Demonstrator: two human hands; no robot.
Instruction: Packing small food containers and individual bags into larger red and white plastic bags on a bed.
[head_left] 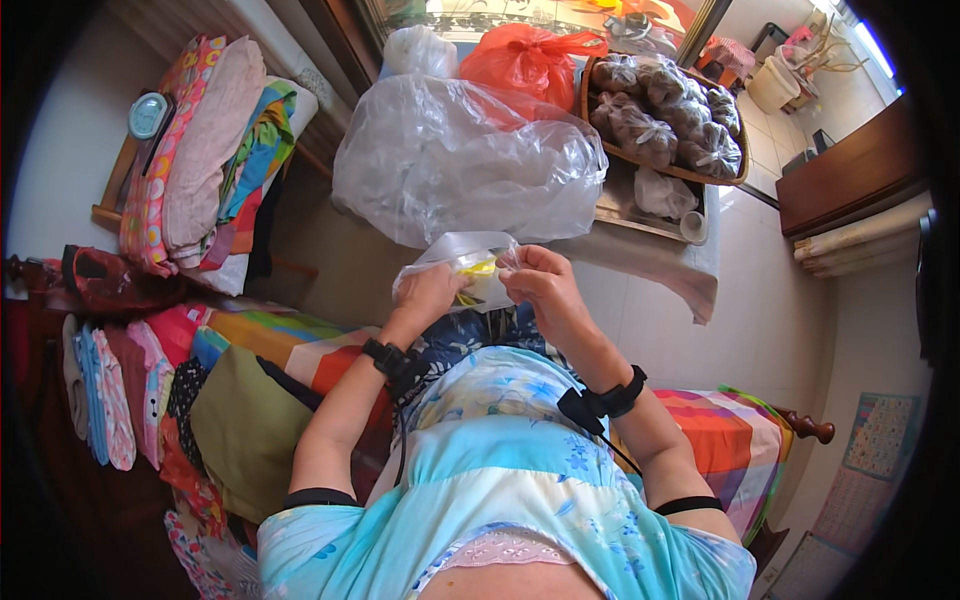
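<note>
Above my lap I hold a small clear plastic bag (pixel 462 243) with something yellow (pixel 478 270) showing in it; its kind cannot be made out. My left hand (pixel 427 297) grips the bag's left side, fingers partly hidden by the plastic. On the other side, my right hand (pixel 545 284) pinches the bag's edge between thumb and fingers. Just beyond the bag, a large crumpled sheet or bag of clear plastic (pixel 460 160) spreads over the table and hangs toward me.
On the table a basket (pixel 742 178) holds several knotted bags of dark lumps. A red plastic bag (pixel 530 62) lies left of it. A tray (pixel 706 205) carries a small bag and a white cup (pixel 693 226). Folded clothes (pixel 205 150) fill a chair at left; more garments (pixel 240 420) lie beside me.
</note>
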